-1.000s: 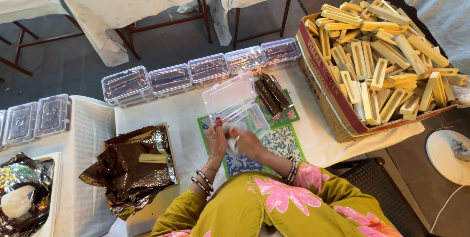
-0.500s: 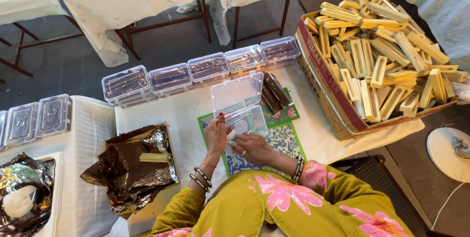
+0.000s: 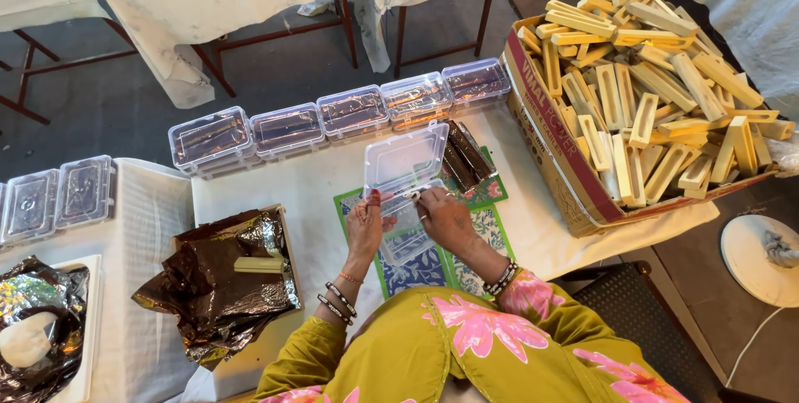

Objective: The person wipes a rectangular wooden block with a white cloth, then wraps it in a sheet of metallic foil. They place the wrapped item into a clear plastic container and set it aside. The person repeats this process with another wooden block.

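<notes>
An open clear plastic box (image 3: pixel 405 171) sits on a patterned blue and green mat (image 3: pixel 466 241), its lid standing up behind it. My left hand (image 3: pixel 367 224) grips the box's left side. My right hand (image 3: pixel 444 216) holds its right front edge, fingers over the rim. Just behind the box lie dark brown foil-wrapped bars (image 3: pixel 463 156). I wear bangles on both wrists and a yellow-green garment with pink flowers.
A row of closed clear boxes (image 3: pixel 341 111) lines the table's far edge, with two more (image 3: pixel 57 197) at the left. A cardboard carton (image 3: pixel 558 149) full of pale wooden moulds stands right. A tray of brown foil sheets (image 3: pixel 220 282) with one mould lies left.
Both hands moved up from the near side of the box to its sides. The box's lid shifted slightly to the right and further back.
</notes>
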